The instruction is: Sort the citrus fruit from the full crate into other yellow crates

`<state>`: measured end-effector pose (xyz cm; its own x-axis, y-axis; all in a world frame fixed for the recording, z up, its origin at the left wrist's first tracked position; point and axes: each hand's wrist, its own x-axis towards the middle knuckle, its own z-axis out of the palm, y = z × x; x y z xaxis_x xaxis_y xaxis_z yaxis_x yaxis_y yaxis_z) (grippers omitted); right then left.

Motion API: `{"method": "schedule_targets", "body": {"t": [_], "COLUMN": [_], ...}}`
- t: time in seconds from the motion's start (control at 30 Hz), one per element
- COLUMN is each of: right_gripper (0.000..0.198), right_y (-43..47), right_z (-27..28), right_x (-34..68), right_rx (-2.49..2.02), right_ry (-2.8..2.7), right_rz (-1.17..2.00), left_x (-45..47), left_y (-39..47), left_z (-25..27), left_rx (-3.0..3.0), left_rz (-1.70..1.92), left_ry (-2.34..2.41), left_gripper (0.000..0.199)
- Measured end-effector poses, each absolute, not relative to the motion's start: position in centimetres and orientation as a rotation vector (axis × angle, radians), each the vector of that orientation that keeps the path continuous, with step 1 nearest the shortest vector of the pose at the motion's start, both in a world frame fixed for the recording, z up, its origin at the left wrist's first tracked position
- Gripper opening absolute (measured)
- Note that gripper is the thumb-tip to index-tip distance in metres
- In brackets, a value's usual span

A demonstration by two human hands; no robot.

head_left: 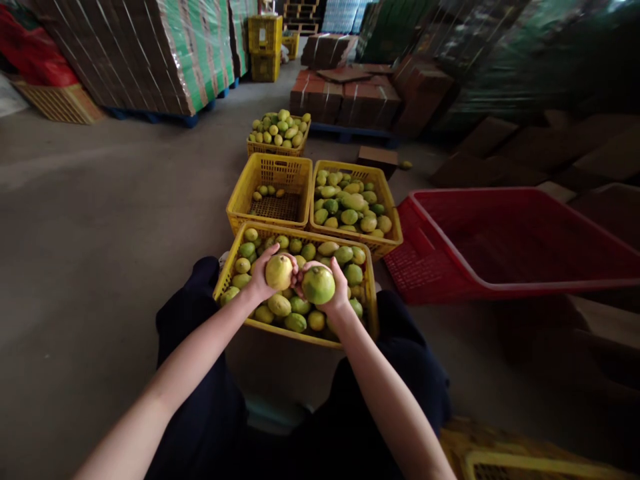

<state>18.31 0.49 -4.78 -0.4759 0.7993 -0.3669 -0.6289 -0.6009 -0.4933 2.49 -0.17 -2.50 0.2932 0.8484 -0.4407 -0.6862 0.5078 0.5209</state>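
Biggest thing I get on my feed: a wrapped stack [200,53], far beyond the fingers, off to the left. Red basket [425,263], right of the right fingers, well apart. Front crate [293,335], yellow, directly below the fingers, between the knees, loaded with mixed yellow and green lemons. Right crate [385,248], just beyond the right fingers, also well filled. Left crate [280,175], beyond the left fingers, only a few small lemons [263,191] on its floor. Far crate [280,150], past that one, heaped.

Hands: I have the left hand [260,277] cupped round a yellow lemon [279,272], thumb on its far side. Right hand [341,287] cups a green lemon [319,285] the same way. Both fruits sit up in the fingers, side by side above the front crate. Fingers of the two hands come close between them; can't tell if they touch.

Handling, my guess: light, firm, slightly springy, rind smooth enough to slip, bruises if dropped or squeezed hard. Best hold is round the widest part, palm underneath, thumb over the side, gentle pressure.
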Motion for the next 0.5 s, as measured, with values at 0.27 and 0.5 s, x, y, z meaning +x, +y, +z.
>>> {"method": "schedule_targets", "body": {"t": [0.27,0.5], "right_gripper": [0.015,0.018], "right_y": [1.7,2.3], "right_z": [-5.0,-6.7], "right_x": [18.2,18.1], "right_rx": [-0.916,-0.967], "right_ry": [-0.044,0.022], "right_rz": [1.868,1.897], "left_x": [2.3,2.6], "left_y": [0.6,1.1], "left_z": [-2.5,-4.1], "left_rx": [-0.070,-0.078], "left_rz": [1.192,1.181], "left_ry": [0.858,0.899], "left_gripper": [0.025,0.036]}}
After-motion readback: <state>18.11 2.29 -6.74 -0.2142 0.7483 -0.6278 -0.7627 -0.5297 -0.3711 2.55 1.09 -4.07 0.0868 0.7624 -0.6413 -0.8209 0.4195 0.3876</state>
